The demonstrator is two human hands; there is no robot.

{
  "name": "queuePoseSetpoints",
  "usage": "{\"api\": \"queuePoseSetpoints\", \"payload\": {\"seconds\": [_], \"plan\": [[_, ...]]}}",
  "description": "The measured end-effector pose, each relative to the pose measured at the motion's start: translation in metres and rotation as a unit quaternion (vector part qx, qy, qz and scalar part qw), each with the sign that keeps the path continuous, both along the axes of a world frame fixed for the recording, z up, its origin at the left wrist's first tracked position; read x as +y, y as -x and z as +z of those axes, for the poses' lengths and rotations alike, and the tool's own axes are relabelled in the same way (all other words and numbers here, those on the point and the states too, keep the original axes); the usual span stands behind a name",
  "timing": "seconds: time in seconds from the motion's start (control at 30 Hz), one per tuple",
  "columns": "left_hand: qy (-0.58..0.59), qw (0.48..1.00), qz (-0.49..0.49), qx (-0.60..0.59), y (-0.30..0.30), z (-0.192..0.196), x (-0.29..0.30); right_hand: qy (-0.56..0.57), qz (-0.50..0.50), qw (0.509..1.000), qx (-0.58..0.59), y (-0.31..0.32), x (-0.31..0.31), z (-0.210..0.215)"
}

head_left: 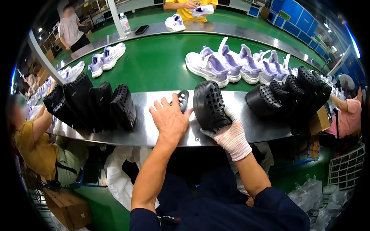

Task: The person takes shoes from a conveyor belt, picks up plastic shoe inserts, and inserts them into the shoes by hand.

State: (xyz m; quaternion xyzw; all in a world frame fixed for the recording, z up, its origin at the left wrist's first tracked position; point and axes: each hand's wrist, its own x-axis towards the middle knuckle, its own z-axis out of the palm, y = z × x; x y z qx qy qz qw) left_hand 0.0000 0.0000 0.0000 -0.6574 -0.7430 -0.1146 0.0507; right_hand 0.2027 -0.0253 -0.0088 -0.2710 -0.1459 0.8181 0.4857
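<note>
My right hand (233, 140), in a striped knit glove, grips a thick stack of black insoles (211, 104) with many round holes, tilted up over the metal ledge. My bare left hand (169, 120) is just left of that stack. Its thumb and index finger are around a single black insole (184, 101) with holes; its other fingers are spread. Part of that insole is hidden behind the hand. More stacks of black insoles (122, 107) stand on the ledge to the left. Others (263, 101) stand to the right.
Beyond the metal ledge (154, 134) runs a green conveyor belt (154, 65). White and lilac sneakers (208, 66) line it at right, with a pair (108, 58) at left. A bottle (125, 24) and phone (142, 29) lie on the far rail. Co-workers sit at both sides and opposite.
</note>
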Motion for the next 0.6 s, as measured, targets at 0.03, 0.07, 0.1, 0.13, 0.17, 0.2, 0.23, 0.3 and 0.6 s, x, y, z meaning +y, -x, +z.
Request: {"api": "queuePoseSetpoints", "payload": {"seconds": [0.03, 0.07, 0.1, 0.13, 0.17, 0.2, 0.23, 0.3, 0.6], "plan": [[-0.016, 0.999, -0.038, 0.03, -0.002, 0.004, -0.001, 0.031, -0.025, 0.999, 0.028, 0.005, 0.002, 0.001], [-0.014, 0.997, -0.065, 0.037, -0.004, 0.009, -0.002, 0.061, -0.049, 0.995, 0.057, 0.007, 0.004, 0.0], [-0.114, 0.988, -0.099, 0.036, -0.01, 0.001, -0.023, 0.076, -0.036, 0.995, 0.051, -0.001, -0.006, 0.006], [-0.15, 0.98, -0.131, 0.01, -0.014, 0.011, -0.026, 0.091, -0.063, 0.992, 0.061, -0.007, -0.002, 0.007], [-0.184, 0.969, -0.163, -0.016, -0.019, 0.019, -0.031, 0.106, -0.088, 0.988, 0.07, -0.013, 0.001, 0.007], [-0.221, 0.956, -0.179, -0.065, -0.018, 0.017, -0.042, 0.063, -0.078, 0.99, 0.101, -0.013, 0.002, 0.003], [-0.183, 0.952, -0.182, -0.164, -0.021, 0.016, -0.057, 0.062, -0.079, 0.989, 0.106, -0.011, -0.002, 0.005], [-0.199, 0.899, -0.23, -0.315, -0.043, 0.018, -0.081, 0.052, -0.048, 0.992, 0.107, -0.003, -0.011, 0.009], [-0.234, 0.864, -0.191, -0.403, -0.01, 0.024, -0.116, -0.055, 0.105, 0.993, 0.013, 0.047, -0.069, 0.047]]}}
